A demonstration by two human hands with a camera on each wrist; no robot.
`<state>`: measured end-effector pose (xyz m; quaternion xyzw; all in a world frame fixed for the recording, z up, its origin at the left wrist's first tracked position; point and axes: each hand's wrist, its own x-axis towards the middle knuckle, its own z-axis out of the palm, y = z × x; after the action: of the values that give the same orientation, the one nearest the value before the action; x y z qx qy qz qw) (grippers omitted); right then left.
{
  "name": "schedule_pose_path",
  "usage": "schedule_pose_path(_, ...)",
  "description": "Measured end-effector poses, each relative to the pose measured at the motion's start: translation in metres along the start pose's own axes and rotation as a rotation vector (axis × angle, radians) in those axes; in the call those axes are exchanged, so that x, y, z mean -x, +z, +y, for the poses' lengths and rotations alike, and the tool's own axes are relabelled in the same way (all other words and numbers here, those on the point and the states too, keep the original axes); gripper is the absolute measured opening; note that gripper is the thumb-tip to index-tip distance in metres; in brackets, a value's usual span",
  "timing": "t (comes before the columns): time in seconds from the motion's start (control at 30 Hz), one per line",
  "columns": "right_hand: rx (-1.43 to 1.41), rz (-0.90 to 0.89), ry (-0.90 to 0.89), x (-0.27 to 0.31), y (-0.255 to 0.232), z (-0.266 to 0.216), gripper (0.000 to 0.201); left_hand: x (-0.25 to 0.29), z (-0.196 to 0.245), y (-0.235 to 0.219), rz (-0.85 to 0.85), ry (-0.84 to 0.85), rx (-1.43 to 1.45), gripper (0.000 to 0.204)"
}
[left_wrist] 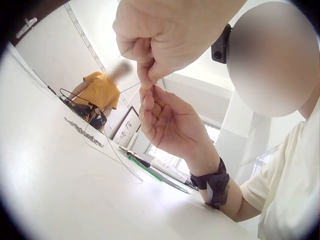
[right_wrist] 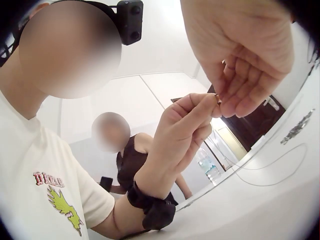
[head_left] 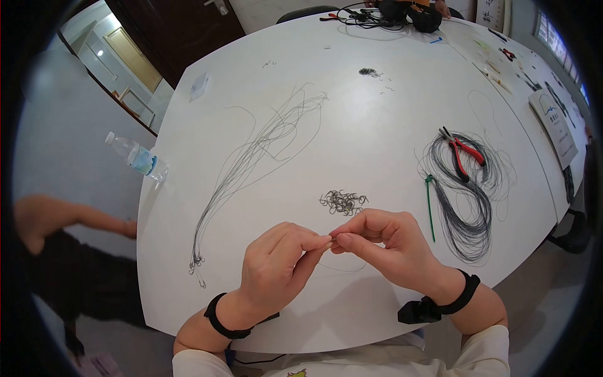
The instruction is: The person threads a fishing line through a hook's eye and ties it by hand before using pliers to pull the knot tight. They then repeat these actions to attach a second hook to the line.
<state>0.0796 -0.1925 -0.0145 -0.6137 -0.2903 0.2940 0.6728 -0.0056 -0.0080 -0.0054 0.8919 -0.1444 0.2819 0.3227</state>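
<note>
In the head view both hands meet fingertip to fingertip above the near part of the table. The left hand (head_left: 276, 264) pinches between thumb and forefinger a tiny dark piece (right_wrist: 218, 99), seen in the right wrist view; its shape is mostly hidden. Against it the right hand (head_left: 392, 248) pinches too, its other fingers curled. A thin clear line (head_left: 344, 271) loops below the hands, and in the left wrist view a stretch of line (left_wrist: 131, 88) runs out from the fingertips. Just beyond the hands lies a pile of small dark hooks (head_left: 343, 202).
Long lines with hooks (head_left: 235, 169) lie at the left, a bottle (head_left: 141, 158) at the left edge. On the right are coiled lines (head_left: 468, 220), red-handled pliers (head_left: 463, 157) and a green tie (head_left: 430, 210). A smaller pile (head_left: 369, 73) lies farther back. Other people are around the table.
</note>
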Motion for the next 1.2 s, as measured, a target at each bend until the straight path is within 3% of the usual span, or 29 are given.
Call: schedule_pose_path(1.2, 0.016, 0.006, -0.014, 0.0007, 0.0002, -0.0027, 0.014, 0.0002, -0.0005, -0.0012, 0.010, -0.007, 0.008, 0.019)
